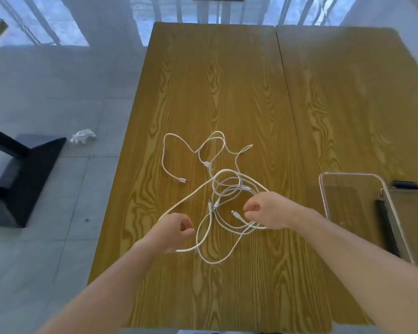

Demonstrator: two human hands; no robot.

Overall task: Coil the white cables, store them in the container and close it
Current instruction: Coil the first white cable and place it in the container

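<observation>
Several white cables (223, 189) lie tangled in loose loops in the middle of a wooden table (203, 80). My left hand (173, 231) is closed around one long strand at the tangle's near left, and that strand runs up and right toward my right hand. My right hand (267, 209) is closed on cable strands at the tangle's right side, a plug end just below its fingers. A clear plastic container (323, 189) stands open at the right, and its lid (410, 218) rests beside it, partly against the container.
The table's left edge falls off to a grey tiled floor. A black table base (29, 174) stands there, and crumpled white paper (82, 136) lies on the floor. A second wooden table top (348, 92) adjoins on the right.
</observation>
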